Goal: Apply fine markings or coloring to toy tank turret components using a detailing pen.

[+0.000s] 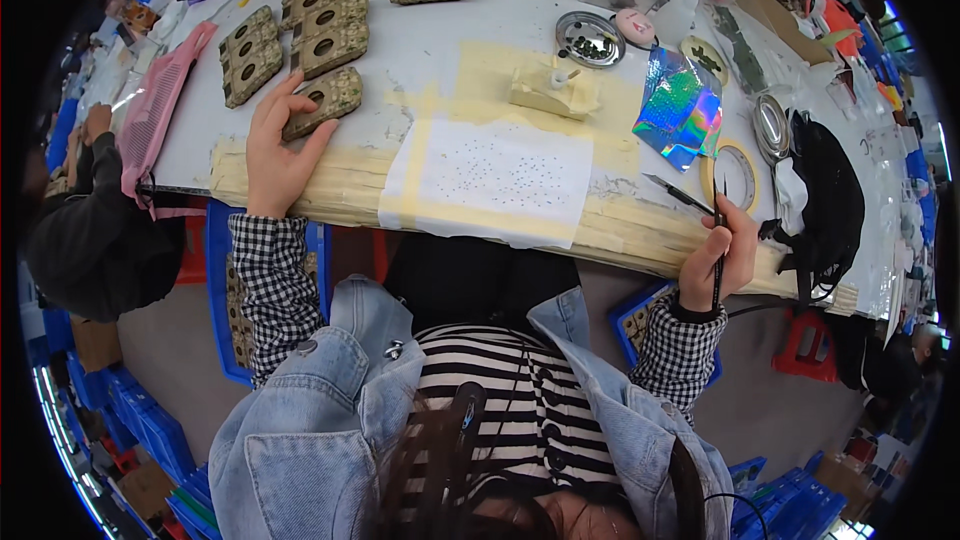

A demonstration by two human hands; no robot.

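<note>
My left hand [278, 155] is at the near end of a camouflage-patterned block with a round hole [335, 98], thumb on one side and fingers on the other. More blocks of the same kind [330, 35] stand in rows just beyond it. In my right hand [725, 252], a thin black tool like a fine paintbrush [718, 275] is pinched upright, its tip pointing away from me. A craft knife [680, 194] lies close to that hand, beside a roll of masking tape [740, 178]. Between my hands, a white sheet with tiny dark dots [490, 180] is taped down.
Beyond the sheet sits a tape-covered block [555, 88]. A round metal dish of dark bits [590, 40] and shiny holographic film [678, 105] are farther right. A black bag [830, 200] lies at the right, a pink mesh bag [165, 105] at the left. Blue crates [222, 320] stand below.
</note>
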